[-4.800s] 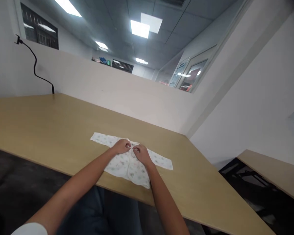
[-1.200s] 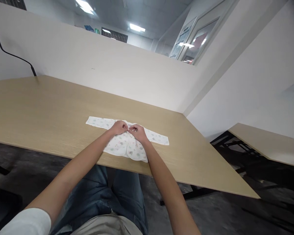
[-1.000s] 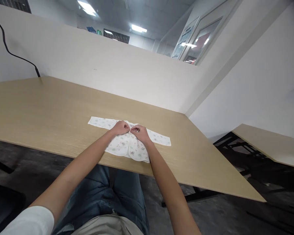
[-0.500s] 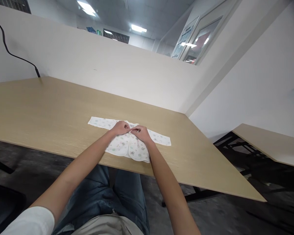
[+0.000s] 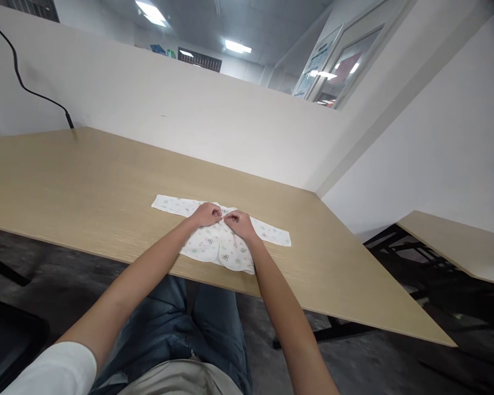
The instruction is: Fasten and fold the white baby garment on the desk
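Note:
A small white baby shirt [image 5: 206, 241] with a printed pattern lies on the wooden table, its long sleeves spread to both sides and its lower hem towards me. Its front has a slit running down the middle. My left hand [image 5: 208, 214] is closed on the cloth just below the collar. Close beside it, my right hand [image 5: 239, 222] pinches the other side of the front opening. The fingertips of both hands almost meet at the middle. Whatever small fastening may lie between them is hidden by the fingers.
The wooden table [image 5: 107, 181] runs up to a white partition [image 5: 214, 131]. A black cable [image 5: 41, 97] hangs down to its back left corner. A second table [image 5: 448, 241] stands at the right, and a black chair [image 5: 12, 340] is at the lower left.
My fingertips have drawn slightly apart at the middle of the front opening. The whole view has shifted a little; the shirt lies as before.

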Available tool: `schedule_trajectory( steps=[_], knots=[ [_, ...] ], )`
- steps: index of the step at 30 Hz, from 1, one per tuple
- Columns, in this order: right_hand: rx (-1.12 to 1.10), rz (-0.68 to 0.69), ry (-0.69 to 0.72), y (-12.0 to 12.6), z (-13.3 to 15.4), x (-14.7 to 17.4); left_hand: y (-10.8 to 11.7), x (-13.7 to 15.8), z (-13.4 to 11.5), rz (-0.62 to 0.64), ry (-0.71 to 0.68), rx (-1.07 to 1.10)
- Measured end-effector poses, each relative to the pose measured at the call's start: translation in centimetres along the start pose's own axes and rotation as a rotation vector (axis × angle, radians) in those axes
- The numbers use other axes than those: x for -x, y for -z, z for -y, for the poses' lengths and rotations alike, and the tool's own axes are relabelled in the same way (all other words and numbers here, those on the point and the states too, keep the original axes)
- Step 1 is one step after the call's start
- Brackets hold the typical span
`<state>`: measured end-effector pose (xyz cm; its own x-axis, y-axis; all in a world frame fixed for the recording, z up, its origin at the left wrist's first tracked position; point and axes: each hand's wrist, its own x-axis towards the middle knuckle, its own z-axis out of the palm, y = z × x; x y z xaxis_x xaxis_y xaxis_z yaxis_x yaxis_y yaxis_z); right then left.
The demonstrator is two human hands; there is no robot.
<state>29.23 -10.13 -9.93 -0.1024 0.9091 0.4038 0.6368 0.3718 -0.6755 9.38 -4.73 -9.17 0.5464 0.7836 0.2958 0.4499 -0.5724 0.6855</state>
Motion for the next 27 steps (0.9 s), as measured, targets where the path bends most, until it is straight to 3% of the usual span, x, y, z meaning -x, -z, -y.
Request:
schedule_trajectory(
  steps=[27],
  knots=[
    [0.024, 0.024, 0.019, -0.32, -0.06, -0.06, 0.07, -0.05, -0.12, -0.036, 0.032, -0.044]
  ],
)
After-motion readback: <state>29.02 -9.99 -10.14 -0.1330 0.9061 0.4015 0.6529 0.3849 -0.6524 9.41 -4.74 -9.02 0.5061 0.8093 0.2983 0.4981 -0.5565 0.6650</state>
